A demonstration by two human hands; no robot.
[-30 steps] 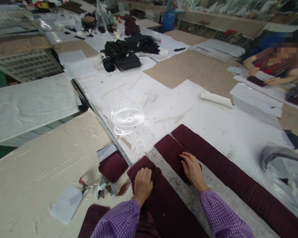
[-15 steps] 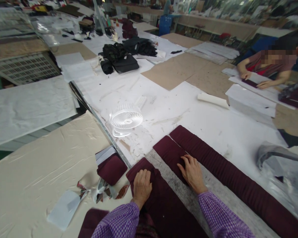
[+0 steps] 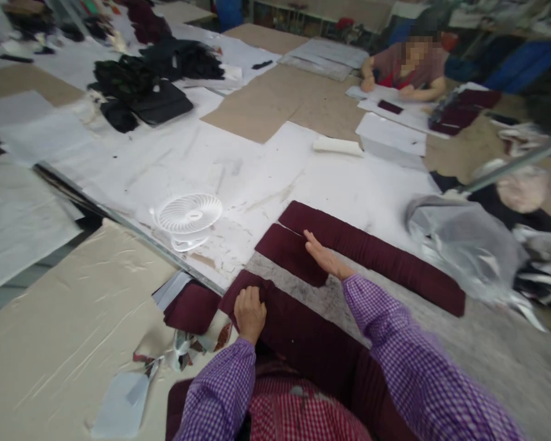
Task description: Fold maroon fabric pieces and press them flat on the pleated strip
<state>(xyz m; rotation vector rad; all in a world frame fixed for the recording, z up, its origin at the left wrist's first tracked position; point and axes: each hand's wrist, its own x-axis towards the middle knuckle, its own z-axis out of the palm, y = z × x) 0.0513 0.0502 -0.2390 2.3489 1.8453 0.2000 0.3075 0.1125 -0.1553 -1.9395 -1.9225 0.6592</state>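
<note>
White sheeting covers much of a broad worktable [image 3: 266, 177], and a white fan [image 3: 193, 215] sits near its left edge. Closest to the camera, well on the near side of the fan, a red checked garment [image 3: 303, 416] shows between two purple checked sleeves. Just ahead, a long maroon cloth [image 3: 312, 331] lies below and right of the fan. The left hand [image 3: 250, 311] rests on its end with fingers bent; whether they pinch the fabric, I cannot tell. Below the fan, small maroon pieces [image 3: 195, 309] lie on a cream-covered surface [image 3: 73, 306]. Right of the fan, the right hand [image 3: 324, 254] is beside a short maroon stack [image 3: 287, 252], fingers straight and together, gripping nothing; contact is unclear. A long maroon row [image 3: 371, 257] stretches along that stack's far side, and a clear plastic bag [image 3: 468, 245] lies farther right of the fan. Beyond the fan come brown sheets [image 3: 252, 116], a black cloth pile [image 3: 165, 101] and, far to the right, a seated co-worker [image 3: 406, 70].
</note>
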